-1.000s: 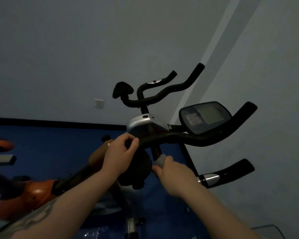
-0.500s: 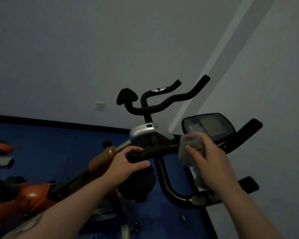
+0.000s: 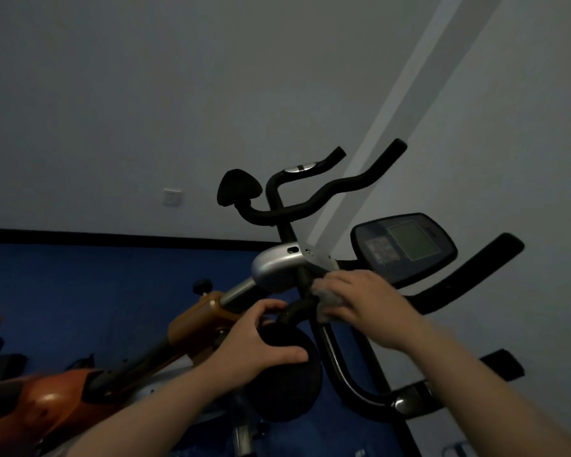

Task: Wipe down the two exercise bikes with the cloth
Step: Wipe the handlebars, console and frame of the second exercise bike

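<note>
Grey cloth [image 3: 331, 295], one; bikes [image 3: 211, 311], two

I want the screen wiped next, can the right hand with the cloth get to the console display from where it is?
Probably yes. The right hand presses the cloth on the handlebar stem just below the console display. Nothing lies between them, and the display's face is tilted toward the person, so a short move up should reach it.

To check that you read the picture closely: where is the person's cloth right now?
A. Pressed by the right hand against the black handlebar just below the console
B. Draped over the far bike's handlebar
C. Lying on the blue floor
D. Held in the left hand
A: the right hand presses the cloth on the black handlebar below the console.
</note>
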The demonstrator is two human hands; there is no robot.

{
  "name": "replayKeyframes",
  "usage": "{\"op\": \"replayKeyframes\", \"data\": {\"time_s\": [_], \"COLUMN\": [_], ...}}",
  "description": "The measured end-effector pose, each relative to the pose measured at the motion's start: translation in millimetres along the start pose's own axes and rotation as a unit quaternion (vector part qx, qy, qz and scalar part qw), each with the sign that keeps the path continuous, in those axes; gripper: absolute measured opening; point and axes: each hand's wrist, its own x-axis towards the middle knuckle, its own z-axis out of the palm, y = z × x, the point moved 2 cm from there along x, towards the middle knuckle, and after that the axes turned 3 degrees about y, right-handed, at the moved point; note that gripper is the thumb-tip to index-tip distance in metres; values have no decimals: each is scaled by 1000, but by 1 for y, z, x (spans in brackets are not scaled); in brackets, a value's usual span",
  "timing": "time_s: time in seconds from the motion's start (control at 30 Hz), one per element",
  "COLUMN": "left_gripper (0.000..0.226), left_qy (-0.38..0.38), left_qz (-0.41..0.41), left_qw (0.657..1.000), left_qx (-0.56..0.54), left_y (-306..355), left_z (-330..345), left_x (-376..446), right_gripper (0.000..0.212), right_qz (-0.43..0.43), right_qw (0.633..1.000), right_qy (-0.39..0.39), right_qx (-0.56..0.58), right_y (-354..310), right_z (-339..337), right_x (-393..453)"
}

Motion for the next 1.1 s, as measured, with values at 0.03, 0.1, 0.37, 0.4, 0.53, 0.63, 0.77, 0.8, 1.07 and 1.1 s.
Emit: {"op": "replayKeyframes", "data": {"time_s": [0.03, 0.1, 0.37, 0.4, 0.53, 0.63, 0.77, 0.8, 1.07, 1.1], "left_gripper": [81, 78, 77, 79, 84, 88, 85, 85, 85, 85], "left_qy": [5, 21, 54, 61, 83, 77, 80, 84, 93, 95], "left_qz": [-4, -9, -45, -49, -57, -61, -73, -75, -91, -99], "left_qw": [1000, 999, 995, 994, 992, 990, 990, 990, 988, 987], "left_qx": [7, 23, 72, 71, 81, 100, 84, 82, 87, 81], "left_y": [-1, -2, -8, -10, -11, -9, -10, -10, -11, -12], "left_z": [0, 0, 0, 1, 3, 2, 3, 3, 3, 3], "left_x": [-1, -1, -2, -3, -4, -4, -6, -6, -8, -8], "right_gripper": [38, 33, 31, 34, 33, 27, 23, 21, 16, 14], "right_qz": [23, 67, -20, 18, 65, -11, 14, 30, -56, -27], "right_qw": [1000, 995, 995, 993, 988, 994, 996, 996, 997, 998], "right_qy": [0, 46, -24, -17, 49, 6, -6, 12, -36, -34], "right_qx": [16, 54, 94, 118, 132, 104, 85, 85, 36, 46], "right_y": [10, 8, -16, -10, -24, -40, -20, -18, -46, -35], "right_z": [-5, -7, 1, -3, 5, 13, 7, 6, 6, -1], "right_x": [-4, -7, 23, 23, 25, 31, 34, 34, 60, 61]}}
